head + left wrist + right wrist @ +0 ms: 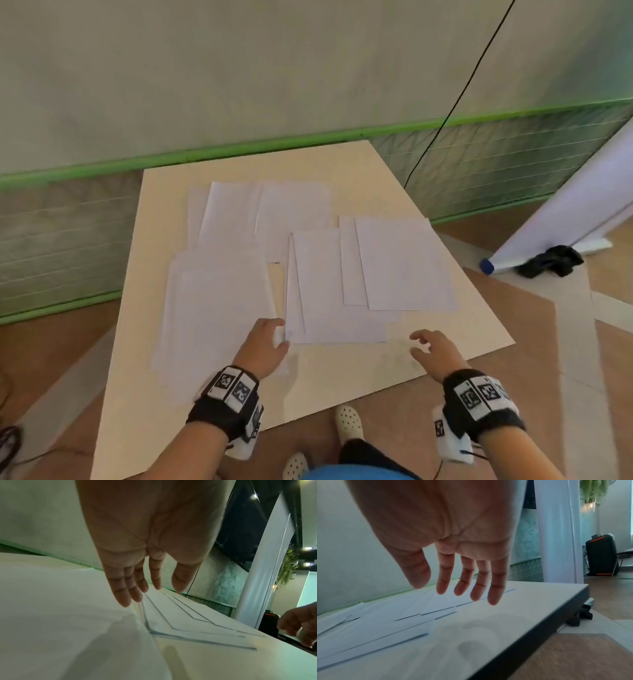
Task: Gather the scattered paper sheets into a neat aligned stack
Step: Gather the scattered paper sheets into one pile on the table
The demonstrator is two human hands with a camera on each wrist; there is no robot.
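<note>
Several white paper sheets lie scattered and overlapping on a beige table [342, 383]: a left pile [219, 301], a middle pile [335, 291], right sheets [404, 263] and far sheets [260, 212]. My left hand [277, 334] is at the middle pile's near-left corner. In the left wrist view the left hand [145, 588] has straight fingers just over the seam between the left pile [60, 601] and the middle pile [188, 622], and holds nothing. My right hand [419, 344] hovers over bare table near the front edge. In the right wrist view the right hand [462, 588] is spread and empty.
The table's right edge [547, 622] drops to a wooden floor. A white panel [575, 195] leans at the right with a black object [551, 262] at its foot. A black cable [455, 102] hangs behind the table. My feet in white clogs [348, 423] stand at the front edge.
</note>
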